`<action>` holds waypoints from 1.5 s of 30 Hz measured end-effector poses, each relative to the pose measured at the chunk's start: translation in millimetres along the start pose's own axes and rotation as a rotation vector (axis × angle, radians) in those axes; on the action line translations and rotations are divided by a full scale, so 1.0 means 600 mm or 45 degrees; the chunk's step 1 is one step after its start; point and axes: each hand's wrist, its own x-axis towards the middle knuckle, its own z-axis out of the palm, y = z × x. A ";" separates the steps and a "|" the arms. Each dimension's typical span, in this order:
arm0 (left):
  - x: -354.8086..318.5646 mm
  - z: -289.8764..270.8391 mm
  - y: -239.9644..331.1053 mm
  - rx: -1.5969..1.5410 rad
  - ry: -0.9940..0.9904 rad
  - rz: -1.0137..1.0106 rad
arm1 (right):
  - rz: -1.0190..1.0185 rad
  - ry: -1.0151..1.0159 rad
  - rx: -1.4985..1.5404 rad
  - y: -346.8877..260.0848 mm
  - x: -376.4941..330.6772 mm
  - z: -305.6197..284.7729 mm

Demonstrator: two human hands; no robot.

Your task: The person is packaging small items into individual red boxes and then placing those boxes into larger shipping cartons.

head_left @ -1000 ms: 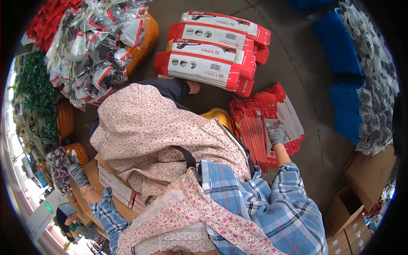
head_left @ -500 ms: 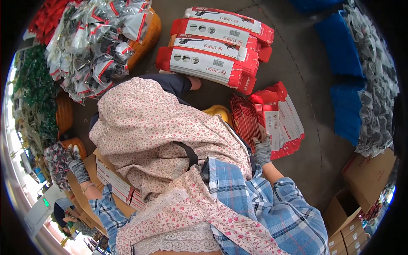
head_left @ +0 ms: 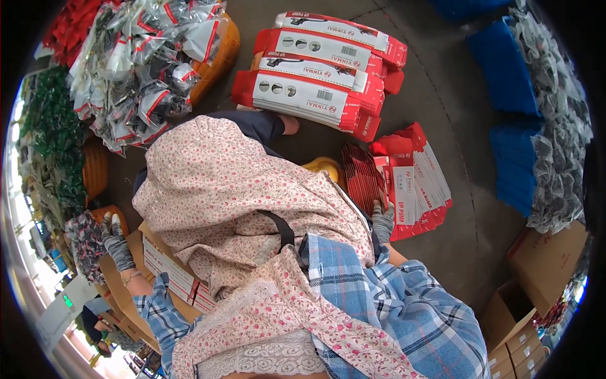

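My right hand (head_left: 382,222), in a grey glove, rests on a pile of flat red and white cardboard sleeves (head_left: 407,183) lying on the floor; its fingers press the pile's near edge. My left hand (head_left: 116,239), also gloved, reaches out to the left over a brown carton (head_left: 165,270) with a white label, fingers spread and holding nothing. A floral apron (head_left: 240,196) over my lap hides much of what lies between the hands. My sleeves are blue plaid.
Several long red and white boxes (head_left: 315,69) are stacked ahead. An orange basket (head_left: 218,54) at the upper left holds bagged parts (head_left: 139,69). Blue crates (head_left: 514,107) with grey bagged items stand right. Brown cartons (head_left: 546,259) sit lower right. A yellow object (head_left: 323,168) shows by my knee.
My right hand has slid back along the sleeve pile toward me. My left hand has stayed near the carton, shifting slightly.
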 end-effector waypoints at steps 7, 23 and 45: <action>0.023 -0.029 -0.034 0.048 -0.042 -0.003 | -0.666 -0.076 -0.752 -0.030 0.016 -0.043; 0.021 -0.009 -0.008 0.064 -0.056 -0.040 | -1.284 0.016 -0.976 -0.049 0.059 -0.042; -0.008 0.011 0.024 -0.091 -0.150 -0.078 | -0.438 -0.401 -1.064 -0.112 -0.012 -0.025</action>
